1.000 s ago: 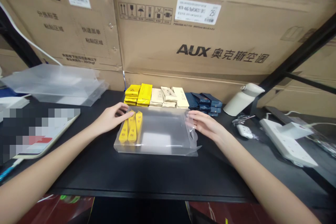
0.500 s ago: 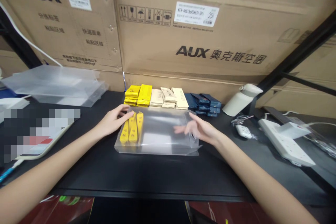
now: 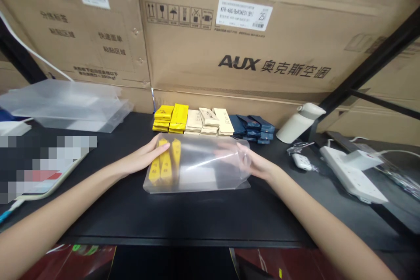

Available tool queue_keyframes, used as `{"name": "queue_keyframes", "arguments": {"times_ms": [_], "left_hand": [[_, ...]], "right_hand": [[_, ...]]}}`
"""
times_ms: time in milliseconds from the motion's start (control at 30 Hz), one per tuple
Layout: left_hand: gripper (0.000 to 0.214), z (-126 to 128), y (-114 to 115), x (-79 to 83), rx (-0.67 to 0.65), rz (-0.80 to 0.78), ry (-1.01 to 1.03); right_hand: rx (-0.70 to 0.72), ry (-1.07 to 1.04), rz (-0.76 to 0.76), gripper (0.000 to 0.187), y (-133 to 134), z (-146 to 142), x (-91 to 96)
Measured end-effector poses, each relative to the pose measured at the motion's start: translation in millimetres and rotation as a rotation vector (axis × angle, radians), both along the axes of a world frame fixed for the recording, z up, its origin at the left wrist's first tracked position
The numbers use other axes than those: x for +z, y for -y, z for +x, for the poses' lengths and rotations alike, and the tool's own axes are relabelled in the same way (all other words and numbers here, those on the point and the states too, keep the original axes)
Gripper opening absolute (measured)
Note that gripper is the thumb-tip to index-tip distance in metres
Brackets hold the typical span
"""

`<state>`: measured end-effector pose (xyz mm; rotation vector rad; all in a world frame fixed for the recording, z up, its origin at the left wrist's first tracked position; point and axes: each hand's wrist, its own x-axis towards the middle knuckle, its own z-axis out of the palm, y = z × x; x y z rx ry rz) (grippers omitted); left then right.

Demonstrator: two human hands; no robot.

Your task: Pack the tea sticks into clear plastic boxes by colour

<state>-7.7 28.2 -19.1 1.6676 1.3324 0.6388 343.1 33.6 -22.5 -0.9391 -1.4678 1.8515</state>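
A clear plastic box (image 3: 203,157) is held just above or on the black table in front of me. Three yellow packets (image 3: 166,166) stand side by side in its left end. My left hand (image 3: 144,156) grips that end, thumb on the front face and fingers behind. At the right end, my right hand (image 3: 256,162) has its thumb on the edge, while its fingers show blurred through the plastic; whether they are inside or behind it I cannot tell. Behind the box lie yellow packets (image 3: 179,117), cream packets (image 3: 210,117) and dark blue packets (image 3: 259,127) in piles.
Flat clear plastic boxes (image 3: 75,100) are stacked at the back left, near a tablet-like device (image 3: 62,179). To the right are a cream bottle (image 3: 298,124), a small white case (image 3: 302,162) and a white power strip (image 3: 354,175). Large cardboard boxes (image 3: 262,48) form the back.
The box has tilted, its upper face catching more light. My left thumb now lies further over it. My right fingers, spread before, are now less distinct behind the plastic.
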Motion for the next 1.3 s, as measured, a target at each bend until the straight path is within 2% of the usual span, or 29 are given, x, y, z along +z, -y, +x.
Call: {"name": "queue_keyframes", "arguments": {"times_ms": [100, 200, 300, 433, 533, 600, 700, 833, 933, 1067, 1167, 1300], "left_hand": [[0.085, 4, 12, 4.5, -0.021, -0.094, 0.093], [0.088, 15, 22, 3.7, -0.077, -0.114, 0.192], [0.088, 33, 33, -1.8, -0.174, -0.119, 0.347], [0.087, 50, 46, -12.1, -0.271, -0.141, 0.521], [0.081, 53, 50, -16.7, -0.271, -0.054, 0.507], [0.077, 53, 51, -17.5, -0.266, 0.009, 0.462], [0.071, 51, 49, -16.6, -0.244, 0.079, 0.432], [0.064, 50, 43, -14.1, -0.198, 0.130, 0.514], [0.063, 50, 41, -12.6, -0.157, 0.164, 0.569], [0.063, 48, 42, -10.5, -0.166, 0.235, 0.555], [0.065, 46, 45, -9.2, -0.208, 0.326, 0.542], [0.069, 41, 47, -11.2, -0.246, 0.526, 0.421]], "right_hand": [[0.217, 0.066, -0.007, 0.063, 10, -4, 4.7], [0.283, 0.078, 0.049, 0.070, 23, -18, 5.5], [0.281, 0.051, 0.063, 0.065, 38, -38, 5.8], [0.232, 0.136, 0.130, 0.040, 49, -61, 6.1], [0.124, 0.142, 0.241, 0.029, 54, -72, 3.5], [0.029, 0.114, 0.263, 0.036, 59, -77, 1.9], [-0.045, 0.008, 0.141, 0.056, 66, -80, 3.2], [0.085, -0.183, -0.101, 0.064, 61, -72, 6.1], [0.157, -0.224, -0.125, 0.066, 53, -63, 3.5], [0.106, -0.037, -0.011, 0.067, 56, -59, 1.7], [0.110, 0.086, 0.174, 0.059, 65, -65, 4.3], [0.082, 0.125, 0.433, 0.048, 76, -72, 7.4]]}}
